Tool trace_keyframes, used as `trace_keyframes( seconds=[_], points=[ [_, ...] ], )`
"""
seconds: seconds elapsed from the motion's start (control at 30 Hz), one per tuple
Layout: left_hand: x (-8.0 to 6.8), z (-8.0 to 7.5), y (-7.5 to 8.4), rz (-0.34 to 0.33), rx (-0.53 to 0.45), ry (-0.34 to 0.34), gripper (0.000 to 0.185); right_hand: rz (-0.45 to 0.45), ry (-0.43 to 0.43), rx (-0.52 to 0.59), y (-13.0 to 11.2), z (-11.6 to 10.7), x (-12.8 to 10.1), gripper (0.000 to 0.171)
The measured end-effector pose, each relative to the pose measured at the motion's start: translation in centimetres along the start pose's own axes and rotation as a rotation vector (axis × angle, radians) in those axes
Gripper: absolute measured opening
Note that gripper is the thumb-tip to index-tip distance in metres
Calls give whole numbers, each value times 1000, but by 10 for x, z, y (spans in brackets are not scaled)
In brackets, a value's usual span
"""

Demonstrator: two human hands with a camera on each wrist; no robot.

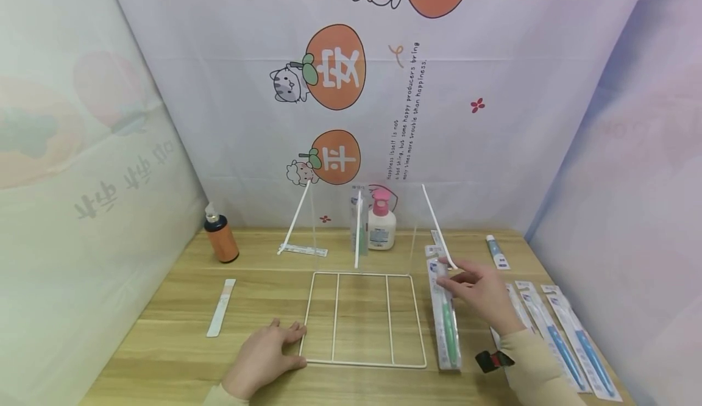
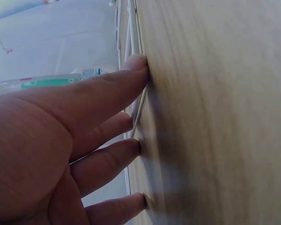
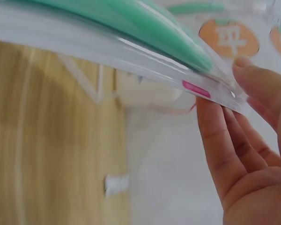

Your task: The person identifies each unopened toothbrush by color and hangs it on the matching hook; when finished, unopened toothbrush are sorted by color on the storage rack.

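A white wire display rack [image 1: 364, 364] stands mid-table, with three prongs reaching forward at its top. My left hand [image 1: 267, 352] rests at its front left corner. Up close in the left wrist view, the thumb [image 2: 136, 63] presses the base wire and several fingertips touch the tabletop. My right hand [image 1: 485, 293] pinches the upper part of a packaged green toothbrush [image 1: 448, 327] between thumb and fingers. This pack hangs upright beside the rack's right side, near the tip of the right prong [image 1: 439, 226]. Another packaged green toothbrush [image 1: 362, 223] is upright by the middle prong.
Several packaged blue toothbrushes [image 1: 565, 354] lie at the right, near a small tube [image 1: 496, 252]. Behind the rack stands a pink-topped pump bottle [image 1: 381, 226]. An orange-labelled bottle [image 1: 222, 238] and a slim white packet [image 1: 221, 308] are at the left.
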State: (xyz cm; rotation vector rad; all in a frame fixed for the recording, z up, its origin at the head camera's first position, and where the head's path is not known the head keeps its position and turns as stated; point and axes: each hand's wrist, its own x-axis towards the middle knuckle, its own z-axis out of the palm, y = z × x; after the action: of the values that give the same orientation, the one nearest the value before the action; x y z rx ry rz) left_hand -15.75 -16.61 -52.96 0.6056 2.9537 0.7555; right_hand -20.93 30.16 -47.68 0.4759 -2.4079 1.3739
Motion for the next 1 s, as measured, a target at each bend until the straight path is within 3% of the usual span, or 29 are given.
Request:
trace_keyframes(
  seconds=[0.27, 0.53, 0.73, 1.0],
  points=[
    [0, 0, 1, -4, -3, -3, 61, -186, 95, 90, -56, 25, 0, 47],
    [0, 0, 1, 2, -3, -4, 61, -458, 160, 106, -99, 44, -2, 57],
    [0, -1, 1, -1, -5, -8, 61, -573, 191, 159, -130, 53, -8, 37],
    [0, -1, 3, -26, -9, -19, 61, -727, 184, 283, -165, 70, -8, 33]
  ],
)
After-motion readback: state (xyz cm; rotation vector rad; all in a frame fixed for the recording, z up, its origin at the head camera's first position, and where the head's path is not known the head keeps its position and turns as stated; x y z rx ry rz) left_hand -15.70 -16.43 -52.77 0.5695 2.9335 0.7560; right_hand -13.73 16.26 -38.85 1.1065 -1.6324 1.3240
